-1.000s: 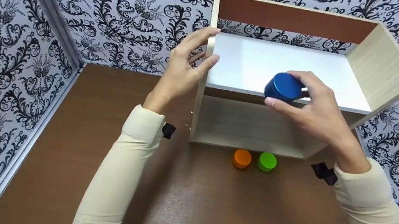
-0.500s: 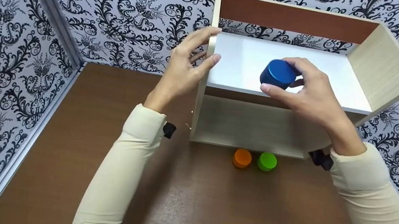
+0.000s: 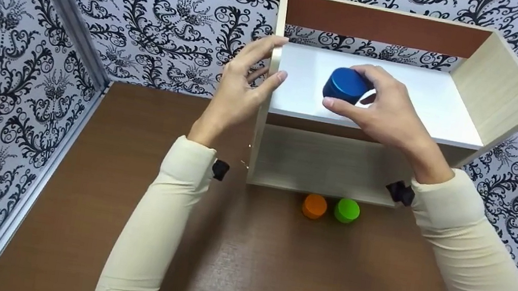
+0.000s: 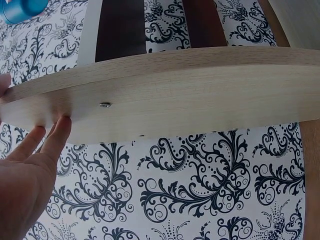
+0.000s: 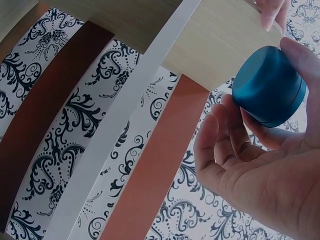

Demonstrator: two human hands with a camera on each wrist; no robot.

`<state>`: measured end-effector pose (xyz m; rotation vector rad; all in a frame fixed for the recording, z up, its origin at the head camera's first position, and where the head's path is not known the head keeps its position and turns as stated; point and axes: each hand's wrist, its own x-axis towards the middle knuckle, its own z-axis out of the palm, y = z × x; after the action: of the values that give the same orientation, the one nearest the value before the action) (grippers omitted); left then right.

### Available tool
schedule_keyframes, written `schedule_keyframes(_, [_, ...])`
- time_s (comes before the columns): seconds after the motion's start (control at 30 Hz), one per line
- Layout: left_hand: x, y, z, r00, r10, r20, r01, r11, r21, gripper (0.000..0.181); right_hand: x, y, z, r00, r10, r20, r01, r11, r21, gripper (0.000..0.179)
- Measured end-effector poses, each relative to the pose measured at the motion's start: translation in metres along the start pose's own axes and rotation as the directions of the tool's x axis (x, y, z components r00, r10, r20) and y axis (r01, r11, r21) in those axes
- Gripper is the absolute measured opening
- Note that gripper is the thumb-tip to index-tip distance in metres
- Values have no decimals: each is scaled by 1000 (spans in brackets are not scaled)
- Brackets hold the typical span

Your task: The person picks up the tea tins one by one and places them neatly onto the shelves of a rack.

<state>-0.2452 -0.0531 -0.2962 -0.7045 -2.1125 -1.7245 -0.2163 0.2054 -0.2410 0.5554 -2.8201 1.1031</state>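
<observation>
A blue cylindrical lidded jar (image 3: 344,85) is gripped between the thumb and fingers of my right hand (image 3: 393,108), over the white upper board (image 3: 434,107) of a small wooden shelf unit. In the right wrist view a seam runs round the jar (image 5: 267,87) near one end. My left hand (image 3: 242,84) pinches the front edge of the unit's left side panel (image 3: 281,15), thumb on the inner side. Its fingers (image 4: 59,135) press the panel's outer face in the left wrist view. An orange cylinder (image 3: 314,207) and a green cylinder (image 3: 346,211) stand side by side before the unit.
The unit's lower board (image 3: 323,165) lies just above the brown tabletop (image 3: 251,267). A tall right side panel (image 3: 498,89) bounds the upper board, and a reddish-brown rail (image 3: 384,25) spans the back. Patterned walls (image 3: 164,23) rise behind and at both sides.
My right hand has carried the blue jar left and further back over the white board, toward the left panel. My left hand keeps its grip, and the orange and green cylinders have not moved.
</observation>
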Motion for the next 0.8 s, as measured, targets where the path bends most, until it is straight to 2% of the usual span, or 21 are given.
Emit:
schedule_keyframes(0.33, [0, -1, 1, 1000, 20, 0, -20, 1000, 11, 50, 17, 0, 9, 1000, -9, -13, 9, 1000, 1, 64])
schedule_keyframes(0.8, [1, -2, 0, 1000, 19, 1, -19, 1000, 12, 50, 36, 1, 19, 998, 49, 25, -49, 999, 7, 69])
